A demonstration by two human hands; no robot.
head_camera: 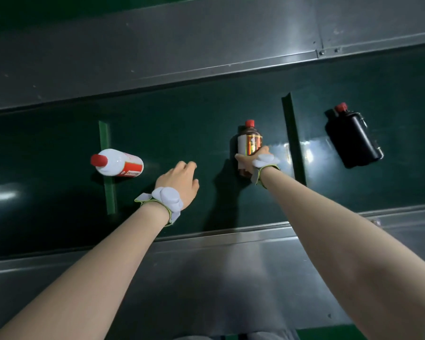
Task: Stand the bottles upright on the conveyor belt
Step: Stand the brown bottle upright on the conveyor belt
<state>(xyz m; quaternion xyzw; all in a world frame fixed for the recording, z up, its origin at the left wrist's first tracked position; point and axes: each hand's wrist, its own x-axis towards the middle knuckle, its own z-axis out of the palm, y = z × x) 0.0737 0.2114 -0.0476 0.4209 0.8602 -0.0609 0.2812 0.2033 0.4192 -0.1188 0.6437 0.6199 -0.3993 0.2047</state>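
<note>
No label can be read: the brown bottle (pixel 249 143) carries a gold-and-red panel, the white bottle (pixel 118 163) a red band with print too blurred to make out. The white one, red-capped, stands at nine o'clock on the green conveyor belt (pixel 194 119), over a raised cleat (pixel 107 168). A black bottle (pixel 353 137) seems to lie flat at three o'clock, past another cleat (pixel 293 138). The right hand (pixel 254 159) is wrapped around the brown bottle's lower body. The left hand (pixel 179 182) hovers loosely curled, holding nothing.
</note>
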